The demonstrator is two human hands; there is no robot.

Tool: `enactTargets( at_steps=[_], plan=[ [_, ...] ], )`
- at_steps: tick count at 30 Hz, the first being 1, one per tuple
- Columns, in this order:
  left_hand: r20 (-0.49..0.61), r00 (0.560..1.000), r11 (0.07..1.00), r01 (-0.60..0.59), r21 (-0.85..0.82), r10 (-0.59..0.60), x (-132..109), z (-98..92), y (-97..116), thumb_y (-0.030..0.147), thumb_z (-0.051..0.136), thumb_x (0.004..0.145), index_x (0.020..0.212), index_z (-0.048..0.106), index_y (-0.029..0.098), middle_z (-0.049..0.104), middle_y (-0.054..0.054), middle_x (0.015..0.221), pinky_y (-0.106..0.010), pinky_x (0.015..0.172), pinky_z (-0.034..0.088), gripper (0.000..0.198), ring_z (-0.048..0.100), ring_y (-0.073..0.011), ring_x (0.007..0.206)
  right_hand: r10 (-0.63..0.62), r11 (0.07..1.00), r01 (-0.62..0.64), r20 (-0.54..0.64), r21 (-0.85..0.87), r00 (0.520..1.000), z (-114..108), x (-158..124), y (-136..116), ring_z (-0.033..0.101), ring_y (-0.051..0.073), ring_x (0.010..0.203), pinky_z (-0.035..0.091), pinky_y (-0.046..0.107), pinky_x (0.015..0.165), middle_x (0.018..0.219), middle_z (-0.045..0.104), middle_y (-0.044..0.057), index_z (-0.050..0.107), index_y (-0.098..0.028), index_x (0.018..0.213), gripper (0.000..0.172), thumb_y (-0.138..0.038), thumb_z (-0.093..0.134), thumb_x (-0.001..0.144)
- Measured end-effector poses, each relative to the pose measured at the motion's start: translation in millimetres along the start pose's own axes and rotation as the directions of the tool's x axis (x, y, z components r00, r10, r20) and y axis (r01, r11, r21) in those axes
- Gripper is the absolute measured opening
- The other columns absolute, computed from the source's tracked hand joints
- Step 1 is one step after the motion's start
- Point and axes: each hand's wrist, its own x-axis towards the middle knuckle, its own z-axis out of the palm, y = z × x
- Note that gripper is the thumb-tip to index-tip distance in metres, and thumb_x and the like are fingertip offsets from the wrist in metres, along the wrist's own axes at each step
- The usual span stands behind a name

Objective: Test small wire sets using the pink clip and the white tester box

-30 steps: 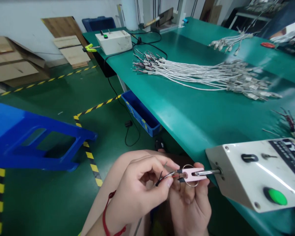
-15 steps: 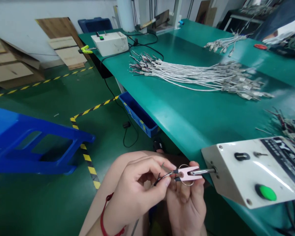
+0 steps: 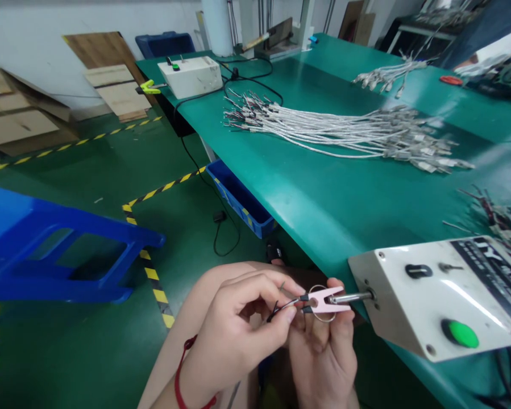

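Note:
My left hand [image 3: 238, 326] pinches thin black and red wires [image 3: 281, 307] between thumb and forefinger, just left of a pink forked fitting [image 3: 327, 300]. That fitting sits on a metal rod sticking out of a white box [image 3: 430, 295] with a green button [image 3: 460, 334]. My right hand [image 3: 323, 352] is below the fitting, fingers curled up around a cable with a small wire loop [image 3: 323, 315] at the fork. A red cord circles my left wrist.
A green table [image 3: 323, 193] carries a big bundle of silver cables [image 3: 349, 130], a second white box [image 3: 191, 74], and more wire pieces [image 3: 498, 216] at right. A blue stool [image 3: 54, 244] lies on the floor at left. A blue bin [image 3: 238, 196] sits under the table edge.
The hands and wires have stayed at the pink fitting. The camera view shifted slightly between the earliest frame and now.

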Motion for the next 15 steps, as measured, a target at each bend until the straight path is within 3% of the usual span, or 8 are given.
enactTargets(
  at_steps=[9, 12, 15],
  plan=[
    [-0.004, 0.999, 0.999, 0.047, -0.009, -0.047, -3.7, 0.3, -1.4, 0.003, 0.074, 0.086, 0.078, 0.073, 0.02, 0.083, -0.002, 0.099, -0.018, 0.064, 0.058, 0.019, 0.077, -0.0148, 0.081, 0.003, 1.0, -0.003, -0.018, -0.008, 1.0, 0.7, 0.7, -0.3, 0.035, 0.008, 0.048, 0.059, 0.023, 0.067, 0.048, 0.033, -0.012, 0.08, -0.03, 0.118, 0.037, -0.054, 0.081, 0.089],
    [0.005, 0.998, 0.998, 0.064, -0.006, -0.064, -4.0, 0.5, -2.8, 0.005, 0.074, 0.087, 0.078, 0.073, 0.019, 0.083, -0.004, 0.099, -0.02, 0.064, 0.058, 0.017, 0.076, -0.0159, 0.08, -0.004, 1.0, 0.004, 0.003, -0.004, 1.0, -0.1, 0.7, -0.3, 0.051, 0.01, 0.051, 0.06, 0.026, 0.067, 0.052, 0.042, -0.01, 0.08, -0.031, 0.12, 0.038, -0.052, 0.082, 0.089],
    [0.003, 0.997, 0.997, 0.073, -0.012, -0.073, -3.5, 1.6, -3.0, 0.007, 0.074, 0.088, 0.077, 0.072, 0.019, 0.083, -0.005, 0.098, -0.021, 0.062, 0.057, 0.016, 0.076, -0.0172, 0.08, 0.033, 0.999, -0.033, 0.007, 0.012, 0.999, -1.7, -0.4, -1.5, 0.074, 0.019, 0.08, 0.066, 0.038, 0.079, 0.082, 0.073, -0.002, 0.08, -0.034, 0.12, 0.04, -0.053, 0.084, 0.086]
  ],
)
